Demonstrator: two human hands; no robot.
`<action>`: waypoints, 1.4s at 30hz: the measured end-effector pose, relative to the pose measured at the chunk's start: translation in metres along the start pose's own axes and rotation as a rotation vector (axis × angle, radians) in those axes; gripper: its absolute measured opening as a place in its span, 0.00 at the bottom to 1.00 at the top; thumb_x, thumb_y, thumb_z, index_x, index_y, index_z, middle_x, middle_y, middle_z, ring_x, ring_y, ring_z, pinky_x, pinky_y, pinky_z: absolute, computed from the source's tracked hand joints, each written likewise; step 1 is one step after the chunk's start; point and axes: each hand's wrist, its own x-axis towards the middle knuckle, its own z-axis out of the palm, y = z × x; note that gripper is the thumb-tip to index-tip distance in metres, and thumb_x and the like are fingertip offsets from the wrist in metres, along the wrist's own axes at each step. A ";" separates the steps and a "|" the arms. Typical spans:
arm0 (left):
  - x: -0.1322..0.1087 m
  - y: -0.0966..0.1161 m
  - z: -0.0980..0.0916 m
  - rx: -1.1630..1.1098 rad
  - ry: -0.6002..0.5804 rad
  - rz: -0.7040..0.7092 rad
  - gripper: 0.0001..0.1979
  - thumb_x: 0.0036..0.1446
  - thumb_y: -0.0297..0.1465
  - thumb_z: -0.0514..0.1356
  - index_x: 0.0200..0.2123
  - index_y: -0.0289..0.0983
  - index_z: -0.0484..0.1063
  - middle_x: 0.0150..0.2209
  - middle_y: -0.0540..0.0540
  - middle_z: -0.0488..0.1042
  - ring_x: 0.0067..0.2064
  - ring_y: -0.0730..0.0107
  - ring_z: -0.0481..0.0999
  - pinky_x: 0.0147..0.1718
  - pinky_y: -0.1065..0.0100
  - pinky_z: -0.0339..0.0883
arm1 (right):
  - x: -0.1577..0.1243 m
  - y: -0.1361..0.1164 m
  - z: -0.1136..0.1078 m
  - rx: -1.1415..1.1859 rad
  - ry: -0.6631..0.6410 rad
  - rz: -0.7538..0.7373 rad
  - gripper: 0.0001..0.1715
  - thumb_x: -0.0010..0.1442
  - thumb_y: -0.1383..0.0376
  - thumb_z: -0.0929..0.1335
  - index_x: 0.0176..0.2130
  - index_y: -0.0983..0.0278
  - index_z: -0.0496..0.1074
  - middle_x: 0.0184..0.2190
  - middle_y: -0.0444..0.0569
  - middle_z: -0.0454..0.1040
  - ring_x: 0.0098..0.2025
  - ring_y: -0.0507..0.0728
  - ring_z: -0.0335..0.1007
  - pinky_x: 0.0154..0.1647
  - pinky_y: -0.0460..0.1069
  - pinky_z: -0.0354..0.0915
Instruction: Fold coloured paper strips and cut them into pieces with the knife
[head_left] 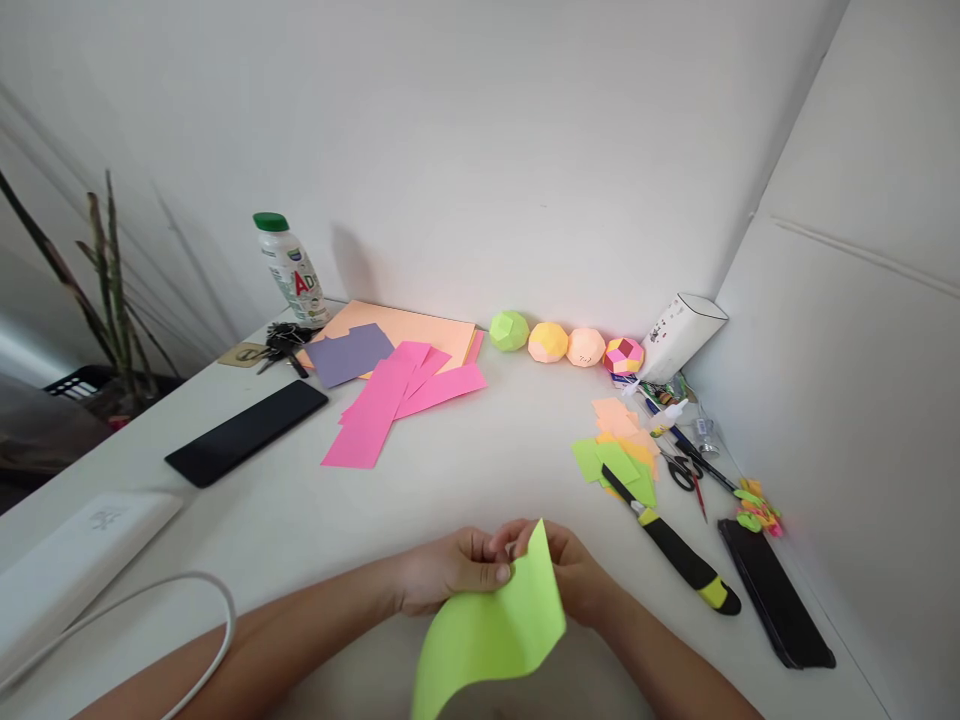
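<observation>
A bright green sheet of paper (491,640) hangs curved at the near edge of the table, its lower end dropping out of view. My left hand (454,575) pinches its upper left edge, thumb on top. My right hand (574,575) is closed around the sheet's upper part, with its fingertips meeting those of the left hand. Paper covers part of the right fingers. To the right lies a black and yellow utility knife (679,550), its blade end on green paper pieces (619,465).
Pink strips (382,410), a purple piece (349,355) and orange sheets (420,325) lie at the back left, by a bottle (292,270) and keys (283,340). Several paper polyhedra (547,342) line the wall. Scissors (681,470) lie right; a black phone (247,430) lies left.
</observation>
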 end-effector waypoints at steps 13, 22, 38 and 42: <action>0.001 0.009 -0.027 -0.026 0.170 0.124 0.22 0.40 0.33 0.72 0.39 0.35 0.71 0.31 0.51 0.71 0.23 0.79 0.69 0.21 0.76 0.61 | -0.022 -0.017 -0.020 -0.155 0.524 -0.298 0.17 0.54 0.54 0.72 0.27 0.63 0.68 0.21 0.40 0.64 0.22 0.48 0.57 0.23 0.45 0.57; 0.013 0.009 -0.027 0.236 0.410 0.457 0.17 0.45 0.36 0.69 0.36 0.37 0.68 0.33 0.50 0.70 0.34 0.72 0.71 0.35 0.68 0.66 | -0.028 -0.022 -0.009 -0.468 0.128 0.031 0.18 0.57 0.54 0.67 0.25 0.64 0.63 0.21 0.39 0.58 0.22 0.49 0.55 0.22 0.45 0.54; -0.014 -0.034 0.004 1.685 0.537 0.995 0.12 0.60 0.21 0.50 0.44 0.32 0.69 0.40 0.38 0.73 0.44 0.60 0.72 0.44 0.57 0.70 | -0.019 0.023 -0.004 -1.250 0.391 -0.033 0.21 0.60 0.66 0.60 0.52 0.68 0.63 0.22 0.42 0.67 0.23 0.53 0.64 0.25 0.46 0.58; -0.015 -0.051 0.024 1.946 0.456 0.915 0.09 0.56 0.22 0.55 0.40 0.30 0.72 0.43 0.36 0.73 0.45 0.56 0.71 0.43 0.56 0.69 | -0.020 0.030 -0.003 -1.394 0.417 -0.116 0.20 0.64 0.65 0.57 0.53 0.70 0.61 0.22 0.43 0.70 0.20 0.54 0.66 0.23 0.47 0.58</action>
